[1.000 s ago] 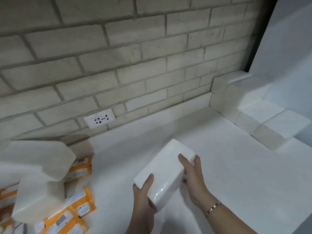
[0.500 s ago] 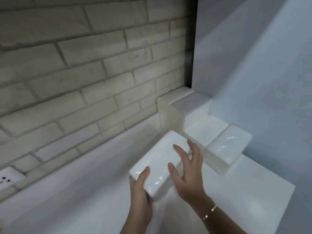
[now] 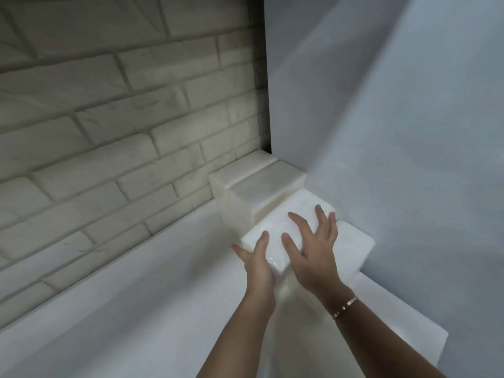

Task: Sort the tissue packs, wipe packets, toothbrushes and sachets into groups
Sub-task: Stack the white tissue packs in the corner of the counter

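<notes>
Corner's jammed: tall tissue stacks (image 3: 261,186) sit hard against the brick wall (image 3: 109,118) and the pale side panel (image 3: 409,132), with no way in behind them. A low pack (image 3: 354,241) hugs the panel on the right, and the middle pack (image 3: 300,200) fills the slot between it and the stacks. Leftward the bench (image 3: 136,309) runs wide open along the wall, and the near edge is free too.

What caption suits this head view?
The left hand and right hand steady a white tissue pack beside stacked packs in the counter corner.
</notes>
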Available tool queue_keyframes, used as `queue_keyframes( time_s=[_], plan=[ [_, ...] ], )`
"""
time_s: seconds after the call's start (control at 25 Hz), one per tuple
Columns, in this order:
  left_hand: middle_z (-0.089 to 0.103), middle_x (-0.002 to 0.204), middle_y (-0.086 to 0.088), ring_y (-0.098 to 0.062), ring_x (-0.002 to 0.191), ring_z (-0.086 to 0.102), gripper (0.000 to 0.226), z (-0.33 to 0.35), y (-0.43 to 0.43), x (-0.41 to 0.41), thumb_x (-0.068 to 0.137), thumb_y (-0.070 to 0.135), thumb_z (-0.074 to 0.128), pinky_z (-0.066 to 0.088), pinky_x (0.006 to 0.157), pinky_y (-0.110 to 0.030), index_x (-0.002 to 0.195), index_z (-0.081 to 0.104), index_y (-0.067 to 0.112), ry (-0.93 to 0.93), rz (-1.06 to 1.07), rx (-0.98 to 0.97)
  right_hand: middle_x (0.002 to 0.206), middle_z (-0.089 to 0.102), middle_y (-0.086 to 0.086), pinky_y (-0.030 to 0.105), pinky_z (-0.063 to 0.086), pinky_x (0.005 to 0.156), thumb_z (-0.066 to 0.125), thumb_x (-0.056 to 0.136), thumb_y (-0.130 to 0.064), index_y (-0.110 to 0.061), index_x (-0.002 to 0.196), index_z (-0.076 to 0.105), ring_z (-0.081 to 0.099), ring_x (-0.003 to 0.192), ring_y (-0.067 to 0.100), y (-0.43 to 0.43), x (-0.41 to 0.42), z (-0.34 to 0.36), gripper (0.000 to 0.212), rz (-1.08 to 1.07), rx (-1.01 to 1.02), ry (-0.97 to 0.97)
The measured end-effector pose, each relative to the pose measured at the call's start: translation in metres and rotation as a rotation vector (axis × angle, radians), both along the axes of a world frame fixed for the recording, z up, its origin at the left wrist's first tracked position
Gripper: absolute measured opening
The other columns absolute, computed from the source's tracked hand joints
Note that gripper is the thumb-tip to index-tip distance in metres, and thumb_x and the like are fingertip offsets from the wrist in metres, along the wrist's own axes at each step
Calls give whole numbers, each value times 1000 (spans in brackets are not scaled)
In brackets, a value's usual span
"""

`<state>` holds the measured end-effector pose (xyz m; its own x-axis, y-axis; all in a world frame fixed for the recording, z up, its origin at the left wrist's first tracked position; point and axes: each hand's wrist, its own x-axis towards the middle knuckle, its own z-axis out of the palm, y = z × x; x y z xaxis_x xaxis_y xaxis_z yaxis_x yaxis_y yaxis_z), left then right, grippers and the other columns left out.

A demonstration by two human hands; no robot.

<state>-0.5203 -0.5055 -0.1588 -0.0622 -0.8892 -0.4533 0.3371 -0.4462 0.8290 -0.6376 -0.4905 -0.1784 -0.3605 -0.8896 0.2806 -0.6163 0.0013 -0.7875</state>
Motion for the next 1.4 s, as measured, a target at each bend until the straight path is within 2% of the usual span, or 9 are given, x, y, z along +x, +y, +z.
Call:
queue_keyframes(
  time_s=[0.08,0.2,0.56,0.76,0.92,1.12,1.24,1.32,1.4],
  plan=[
    [17,168,13,-18,152,29,118,0,-19,-20,66,81,65,25,124,-48,155,-8,56,-20,63,21,171,-1,-8,54,20,125,42,93,-66,-49,147,42,-26,155,14,-13,-16,6,57,3,52,-13],
    [0,172,3,-24,158,13,102,4,-42,-46,80,83,52,13,126,-55,158,-7,51,-109,101,51,171,-3,-11,53,29,122,49,96,-62,-52,147,40,-27,154,13,-31,-41,11,52,8,116,-37],
    [13,170,16,-19,153,28,131,-10,-69,-48,34,108,50,25,121,-56,146,-7,69,-104,-50,116,169,1,-10,58,29,121,48,93,-69,-56,142,39,-26,154,16,-46,-58,4,52,11,142,-20],
    [15,170,12,-20,154,23,114,6,-54,-30,71,94,48,19,124,-58,157,-13,50,-190,-227,1,169,-1,-10,52,15,127,51,92,-72,-59,142,38,-25,154,16,-43,-64,20,53,74,242,-34],
    [23,167,12,-15,152,26,106,3,-35,-4,81,87,47,21,124,-45,164,9,33,-328,-335,-183,168,11,-2,59,21,123,54,90,-72,-56,141,45,-9,155,23,-43,-71,51,54,32,342,75],
    [61,128,13,-7,114,59,43,3,-4,36,98,33,66,41,89,-14,139,58,24,-567,-310,-357,153,44,3,56,33,115,59,96,-42,-36,132,63,25,146,28,-23,-37,73,36,-148,52,78],
    [74,101,9,-11,96,69,17,5,22,73,93,32,68,49,84,-23,108,75,31,-566,-285,-393,136,55,1,38,37,104,63,93,-25,-28,120,69,40,133,29,2,4,74,28,-94,-92,6],
    [77,97,6,-14,93,72,12,8,45,103,90,32,67,52,83,-30,97,76,34,-539,-220,-383,131,55,2,20,28,97,66,91,-18,-25,117,69,45,126,29,23,37,71,27,-61,-164,-25],
    [78,95,3,-19,89,73,11,7,72,136,92,26,67,53,81,-32,94,76,32,-506,-145,-353,127,52,-2,15,24,96,67,90,-17,-25,117,69,43,120,20,47,73,68,28,-45,-195,-73]
  ],
)
